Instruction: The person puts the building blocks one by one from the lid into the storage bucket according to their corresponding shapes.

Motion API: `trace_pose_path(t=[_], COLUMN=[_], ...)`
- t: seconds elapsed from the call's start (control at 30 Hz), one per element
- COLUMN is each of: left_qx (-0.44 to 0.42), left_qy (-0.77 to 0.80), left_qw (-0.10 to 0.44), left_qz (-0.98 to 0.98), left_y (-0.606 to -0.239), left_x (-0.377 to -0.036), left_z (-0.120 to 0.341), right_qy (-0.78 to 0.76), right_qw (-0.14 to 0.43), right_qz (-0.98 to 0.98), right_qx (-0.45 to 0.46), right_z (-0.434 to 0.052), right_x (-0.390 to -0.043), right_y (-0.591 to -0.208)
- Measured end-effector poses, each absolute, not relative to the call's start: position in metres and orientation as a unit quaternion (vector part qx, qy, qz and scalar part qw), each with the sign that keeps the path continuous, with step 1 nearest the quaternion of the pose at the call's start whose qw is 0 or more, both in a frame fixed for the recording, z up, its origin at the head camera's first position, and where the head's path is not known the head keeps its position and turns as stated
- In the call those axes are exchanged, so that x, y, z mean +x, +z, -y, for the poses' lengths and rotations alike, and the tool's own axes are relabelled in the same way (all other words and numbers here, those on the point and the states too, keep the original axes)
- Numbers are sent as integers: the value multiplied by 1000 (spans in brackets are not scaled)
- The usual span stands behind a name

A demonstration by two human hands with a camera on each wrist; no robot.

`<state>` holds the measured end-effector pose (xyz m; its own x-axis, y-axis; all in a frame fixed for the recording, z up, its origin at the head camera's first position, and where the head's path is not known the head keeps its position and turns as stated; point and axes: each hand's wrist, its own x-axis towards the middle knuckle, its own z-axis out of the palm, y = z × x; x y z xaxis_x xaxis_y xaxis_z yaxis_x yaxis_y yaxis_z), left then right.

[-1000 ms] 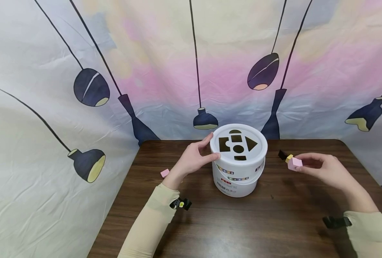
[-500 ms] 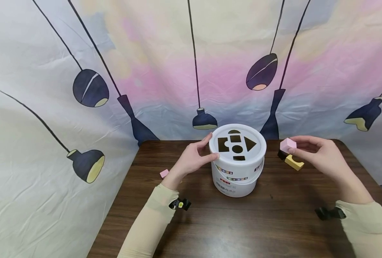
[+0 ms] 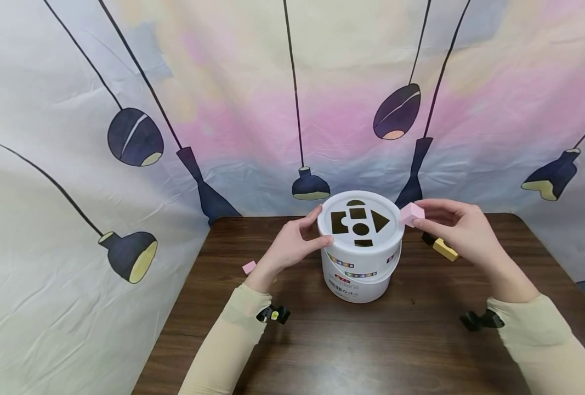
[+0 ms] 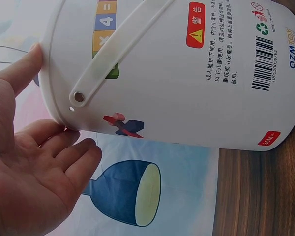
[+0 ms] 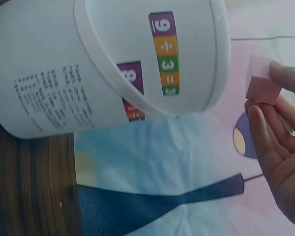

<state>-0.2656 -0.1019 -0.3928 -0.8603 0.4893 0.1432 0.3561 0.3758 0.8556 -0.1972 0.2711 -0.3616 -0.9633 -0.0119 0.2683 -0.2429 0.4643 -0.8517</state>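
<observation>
A white lidded bucket (image 3: pixel 356 280) stands upright on the table, dark shaped holes cut through its lid (image 3: pixel 344 241). My left hand (image 3: pixel 292 244) holds the lid's left rim, thumb at the front and fingers further back; the left wrist view shows its thumb and fingertips right at the edge of the bucket (image 4: pixel 187 113). Between thumb and fingers my right hand (image 3: pixel 462 227) pinches a pink cube (image 3: pixel 412 214), raised beside the right rim of the lid. In the right wrist view the pink cube (image 5: pixel 263 81) sits at the fingertips, apart from the bucket.
A yellow arch-shaped block (image 3: pixel 445 250) and a black block (image 3: pixel 427 238) lie right of the bucket, below my right hand. Another pink block (image 3: pixel 249 267) lies left, near my left wrist. A printed cloth (image 3: pixel 253 109) hangs behind the brown table (image 3: pixel 351 351).
My right hand lifted the pink cube off from beside the yellow and black blocks and carried it left to the lid's edge. The left hand stayed on the rim.
</observation>
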Motion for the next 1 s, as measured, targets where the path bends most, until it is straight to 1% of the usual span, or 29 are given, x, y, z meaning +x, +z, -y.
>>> trace_pose_path(t=[0.3, 0.53, 1.0], left_qx=[253, 252, 254], left_qy=[487, 482, 484], left_qw=[64, 62, 64], left_qz=[-833, -837, -835], left_y=[-391, -392, -392], left_x=[-265, -265, -264], left_z=[102, 103, 102], right_qy=[529, 527, 488], right_qw=[100, 77, 88], right_qz=[836, 839, 858], right_qx=[105, 115, 136], right_z=[-246, -229, -213], right_x=[-211, -226, -247], right_y=[-357, -356, -357])
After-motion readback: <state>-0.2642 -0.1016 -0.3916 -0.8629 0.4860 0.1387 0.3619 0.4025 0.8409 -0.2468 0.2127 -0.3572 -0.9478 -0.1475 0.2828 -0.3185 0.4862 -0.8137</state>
